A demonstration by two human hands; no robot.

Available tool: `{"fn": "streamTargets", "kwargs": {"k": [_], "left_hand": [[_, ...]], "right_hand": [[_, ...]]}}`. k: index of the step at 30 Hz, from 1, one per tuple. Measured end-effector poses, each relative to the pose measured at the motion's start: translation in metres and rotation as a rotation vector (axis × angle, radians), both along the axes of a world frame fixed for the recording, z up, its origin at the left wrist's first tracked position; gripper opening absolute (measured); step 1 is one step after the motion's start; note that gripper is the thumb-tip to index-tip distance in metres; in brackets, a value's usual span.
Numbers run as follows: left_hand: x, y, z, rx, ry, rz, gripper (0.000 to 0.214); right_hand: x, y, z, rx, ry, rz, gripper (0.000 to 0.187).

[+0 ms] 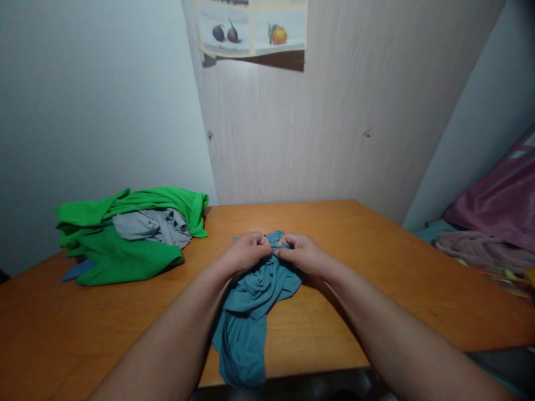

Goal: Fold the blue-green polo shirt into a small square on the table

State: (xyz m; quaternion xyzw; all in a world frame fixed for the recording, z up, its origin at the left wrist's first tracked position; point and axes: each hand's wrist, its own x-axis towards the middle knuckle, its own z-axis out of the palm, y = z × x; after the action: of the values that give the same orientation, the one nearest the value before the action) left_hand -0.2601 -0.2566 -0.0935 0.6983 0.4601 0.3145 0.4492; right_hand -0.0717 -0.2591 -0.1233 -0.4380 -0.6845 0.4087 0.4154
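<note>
A crumpled blue-green garment (254, 301) lies bunched near the middle of the wooden table (346, 328), its lower end reaching the front edge. My left hand (251, 250) is closed on the garment's upper part, fingers curled into the cloth. Close beside it, my right hand (301, 253) pinches the same cloth between thumb and fingers. The fingertips of both hands nearly meet over a gathered fold. Folds hide the garment's full shape, so I cannot tell its exact kind.
At the table's left lies a heap of clothes: a bright green one (163, 197), a darker green one (129, 259) and a grey one (146, 224). A wall with a fruit picture (278, 34) stands behind. Purple fabric (493, 189) and a pinkish cloth (480, 249) lie beyond the right edge.
</note>
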Motion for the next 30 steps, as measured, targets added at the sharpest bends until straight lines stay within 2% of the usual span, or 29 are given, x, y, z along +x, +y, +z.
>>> {"fn": "streamTargets", "kwargs": {"k": [4,8,11,15,18,21,26,30], "left_hand": [[0.002,0.001,0.000,0.153,0.100,0.036,0.013],[0.000,0.000,-0.001,0.218,0.119,0.046,0.010],[-0.001,-0.002,0.001,0.235,0.118,-0.006,0.009],[-0.003,-0.005,0.005,0.213,0.099,-0.039,0.014],[-0.002,-0.006,0.008,0.156,0.021,-0.012,0.017],[-0.003,-0.008,0.013,0.140,-0.052,0.064,0.014],[-0.006,-0.012,0.024,0.264,-0.080,0.219,0.014],[-0.007,-0.015,0.023,0.317,0.069,0.125,0.021]], "right_hand": [[-0.002,0.003,-0.005,0.058,0.011,-0.005,0.015],[-0.002,0.004,-0.005,0.085,-0.009,-0.019,0.018],[-0.003,0.003,-0.005,0.100,-0.025,-0.041,0.018],[-0.005,0.003,-0.006,0.033,0.019,-0.049,0.019],[-0.006,0.004,-0.004,0.022,0.096,-0.089,0.021],[-0.003,0.006,-0.001,0.062,0.169,-0.193,0.021],[0.001,0.008,-0.001,0.061,0.297,-0.273,0.021],[0.002,0.011,-0.004,0.059,0.296,-0.294,0.020]]}}
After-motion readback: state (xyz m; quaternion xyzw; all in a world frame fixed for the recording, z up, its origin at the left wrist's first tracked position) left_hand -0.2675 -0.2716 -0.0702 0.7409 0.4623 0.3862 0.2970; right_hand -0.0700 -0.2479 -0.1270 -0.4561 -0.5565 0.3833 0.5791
